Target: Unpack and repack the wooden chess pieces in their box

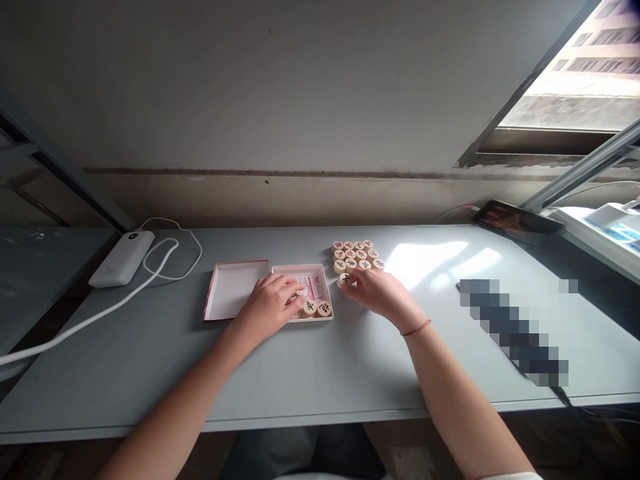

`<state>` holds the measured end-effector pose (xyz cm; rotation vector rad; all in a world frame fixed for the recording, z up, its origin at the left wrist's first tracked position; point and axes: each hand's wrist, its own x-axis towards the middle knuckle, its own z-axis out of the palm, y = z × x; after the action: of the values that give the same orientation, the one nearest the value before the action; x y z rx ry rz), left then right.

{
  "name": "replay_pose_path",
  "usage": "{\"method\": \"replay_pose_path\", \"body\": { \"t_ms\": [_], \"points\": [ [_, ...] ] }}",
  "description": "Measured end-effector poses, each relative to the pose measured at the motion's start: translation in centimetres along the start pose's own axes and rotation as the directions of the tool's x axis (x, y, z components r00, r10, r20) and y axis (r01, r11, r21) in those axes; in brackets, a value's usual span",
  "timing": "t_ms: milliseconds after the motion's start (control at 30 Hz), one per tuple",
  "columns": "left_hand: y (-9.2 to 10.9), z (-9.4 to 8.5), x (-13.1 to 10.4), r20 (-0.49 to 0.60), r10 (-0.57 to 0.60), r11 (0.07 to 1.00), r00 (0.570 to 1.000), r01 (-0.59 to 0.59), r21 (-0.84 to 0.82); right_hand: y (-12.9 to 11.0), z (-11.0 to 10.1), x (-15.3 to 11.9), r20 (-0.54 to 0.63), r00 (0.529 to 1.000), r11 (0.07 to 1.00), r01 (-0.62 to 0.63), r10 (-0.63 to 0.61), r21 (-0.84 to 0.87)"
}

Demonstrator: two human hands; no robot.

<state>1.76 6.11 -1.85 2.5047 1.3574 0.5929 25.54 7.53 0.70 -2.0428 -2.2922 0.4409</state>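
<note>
Round wooden chess pieces stand in rows on the desk, red-marked ones (351,254) at the back and black-marked ones (351,264) in front. My right hand (373,288) is at the near left of this group, its fingers closed on a black-marked piece (345,279). In the box tray (329,293) several more pieces (324,308) lie along the near side, beside a pink and white paper (313,285). My left hand (274,301) reaches over the tray's left part, its fingers at the pieces there; whether they grip one is hidden.
The white box lid (235,287) lies left of the tray. A white power bank (123,260) with a white cable (115,308) is at the left. A phone (517,220) leans at the back right; a blurred-out dark object (515,333) lies at the right.
</note>
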Motion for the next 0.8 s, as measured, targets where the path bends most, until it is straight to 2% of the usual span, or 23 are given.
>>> {"method": "replay_pose_path", "body": {
  "t_ms": [200, 433, 633, 733, 800],
  "points": [
    [0.1, -0.2, -0.1, 0.025, -0.006, 0.998, 1.000, 0.005, 0.059, 0.0, 0.4, 0.5, -0.016, 1.000, 0.999, -0.015, 0.015, -0.037],
    [0.2, -0.1, -0.2, 0.083, -0.094, 0.993, 0.992, 0.087, 0.081, 0.0, 0.0, 0.2, 0.012, 1.000, 1.000, -0.019, 0.019, -0.017],
    [-0.1, 0.1, 0.0, 0.129, -0.113, 0.993, 0.985, 0.108, 0.043, -1.2, 0.2, -0.5, -0.088, 0.975, 0.969, 0.212, -0.202, 0.128],
    [-0.1, 0.0, 0.1, 0.079, -0.108, 0.994, 0.991, 0.110, -0.019, -1.5, 0.5, -0.4, -0.152, 0.956, 0.944, 0.276, -0.251, 0.178],
    [0.3, -0.3, 0.2, 0.004, -0.090, 0.987, 0.996, 0.090, -0.132, -1.8, 0.7, -0.5, -0.209, 0.935, 0.905, 0.336, -0.287, 0.260]
  ]
}}
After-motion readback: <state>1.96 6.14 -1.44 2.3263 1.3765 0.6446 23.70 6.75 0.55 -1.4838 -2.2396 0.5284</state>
